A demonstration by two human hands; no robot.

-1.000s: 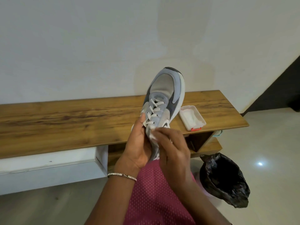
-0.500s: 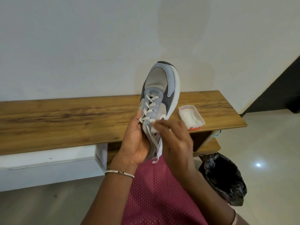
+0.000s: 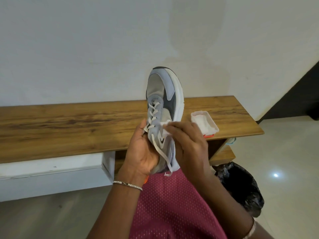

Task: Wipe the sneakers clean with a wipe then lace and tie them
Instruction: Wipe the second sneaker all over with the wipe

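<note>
Head view: at the centre of the frame a grey and pale blue sneaker with mesh and suede-like panels and a thick white rubber sole [image 3: 162, 94] is held toe-up, above a long wood-grain bench [image 3: 69, 125]. The left hand [image 3: 143, 152] wraps around the heel end from the left, its fingers curled under the shoe and its thumb lying by the flat white laces [image 3: 160, 152], one end of which hangs loose down to a maroon mesh garment [image 3: 172, 204]. The right hand [image 3: 188, 145] pinches a crumpled white wipe [image 3: 164, 125] in its fingertips and presses it onto the sneaker's side panel, just right of the lacing. Right of the shoe on the bench sits a white rectangular plastic wipe tub [image 3: 204, 123]. A crinkled black plastic bag [image 3: 241, 187] stands on the glossy floor at lower right.
</note>
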